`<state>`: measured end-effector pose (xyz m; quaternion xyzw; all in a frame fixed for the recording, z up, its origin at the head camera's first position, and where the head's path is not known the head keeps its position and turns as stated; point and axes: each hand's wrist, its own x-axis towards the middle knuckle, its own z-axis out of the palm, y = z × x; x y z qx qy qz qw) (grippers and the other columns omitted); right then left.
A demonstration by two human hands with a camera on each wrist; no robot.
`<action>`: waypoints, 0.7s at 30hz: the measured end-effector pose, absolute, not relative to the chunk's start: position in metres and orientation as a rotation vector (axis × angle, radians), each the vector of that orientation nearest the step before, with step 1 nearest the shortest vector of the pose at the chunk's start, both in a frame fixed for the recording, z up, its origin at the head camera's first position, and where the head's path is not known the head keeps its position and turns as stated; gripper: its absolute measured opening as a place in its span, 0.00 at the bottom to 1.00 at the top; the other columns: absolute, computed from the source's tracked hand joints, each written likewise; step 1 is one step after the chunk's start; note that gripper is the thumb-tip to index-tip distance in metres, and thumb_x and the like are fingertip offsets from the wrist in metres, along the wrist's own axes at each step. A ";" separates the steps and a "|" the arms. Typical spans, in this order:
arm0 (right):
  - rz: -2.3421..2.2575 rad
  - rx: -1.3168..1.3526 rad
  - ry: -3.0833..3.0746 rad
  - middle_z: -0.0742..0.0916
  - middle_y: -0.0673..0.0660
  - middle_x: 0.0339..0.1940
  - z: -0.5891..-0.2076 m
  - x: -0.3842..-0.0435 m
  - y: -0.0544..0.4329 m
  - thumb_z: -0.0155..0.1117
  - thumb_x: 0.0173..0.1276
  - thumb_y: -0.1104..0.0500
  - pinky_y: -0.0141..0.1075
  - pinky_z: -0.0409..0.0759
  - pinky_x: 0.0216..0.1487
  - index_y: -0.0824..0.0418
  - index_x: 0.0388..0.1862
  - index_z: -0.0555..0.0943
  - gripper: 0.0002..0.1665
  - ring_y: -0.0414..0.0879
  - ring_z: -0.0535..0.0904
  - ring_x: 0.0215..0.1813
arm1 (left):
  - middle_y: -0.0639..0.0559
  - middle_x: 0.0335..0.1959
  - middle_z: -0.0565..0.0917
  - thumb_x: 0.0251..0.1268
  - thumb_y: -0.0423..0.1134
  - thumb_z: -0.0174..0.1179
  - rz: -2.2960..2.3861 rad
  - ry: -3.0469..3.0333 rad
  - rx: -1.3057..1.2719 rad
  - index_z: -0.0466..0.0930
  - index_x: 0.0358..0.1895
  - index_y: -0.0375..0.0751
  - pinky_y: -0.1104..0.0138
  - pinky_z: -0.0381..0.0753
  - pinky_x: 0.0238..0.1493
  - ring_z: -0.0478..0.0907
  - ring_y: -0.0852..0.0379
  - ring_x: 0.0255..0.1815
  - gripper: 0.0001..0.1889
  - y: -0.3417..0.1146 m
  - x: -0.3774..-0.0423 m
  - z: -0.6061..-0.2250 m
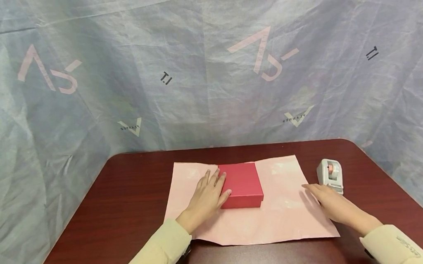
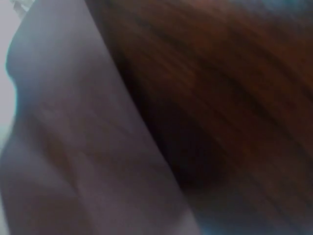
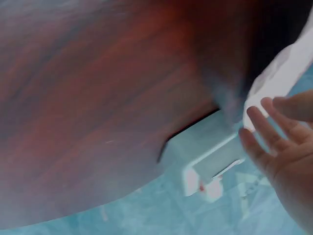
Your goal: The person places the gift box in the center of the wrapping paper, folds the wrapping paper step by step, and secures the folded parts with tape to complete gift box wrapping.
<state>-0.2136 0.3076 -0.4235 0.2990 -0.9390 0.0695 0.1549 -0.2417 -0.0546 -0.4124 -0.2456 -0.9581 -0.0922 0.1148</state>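
Red, and set on a sheet of pale pink paper, the box lies to the left of the right hand and partly under the fingers of the left hand. What counts most is this: the left hand is nearer, touching the box along its left side, while a bare strip of paper separates the box from the right hand. The box's top looks nearly square, with no clear long axis; the paper is longer from side to side, and the right hand is over its right edge.

Coming in from the lower left, the left hand slants forward and to the right, back upward, its fingers straight and spread — laid on the box rather than wrapped round it. The right hand points forward and left from a cream sleeve, its fingers loosely extended, apart and pinching nothing; whether they touch the paper I cannot tell. Just beside that hand, on its far side, stands a white tape dispenser — its length runs roughly front to back, off the paper's right edge. Under everything is a dark red-brown table; the left wrist view, badly blurred, shows no fingers
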 end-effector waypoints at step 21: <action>0.466 0.822 -2.568 0.80 0.66 0.49 -0.440 -0.208 0.333 0.70 0.49 0.62 0.15 0.60 0.47 0.75 0.58 0.64 0.40 0.52 0.78 0.44 | 0.42 0.69 0.61 0.71 0.55 0.35 -0.243 -2.778 -0.711 0.60 0.67 0.40 0.49 0.59 0.65 0.55 0.35 0.69 0.30 -0.053 -0.240 -0.422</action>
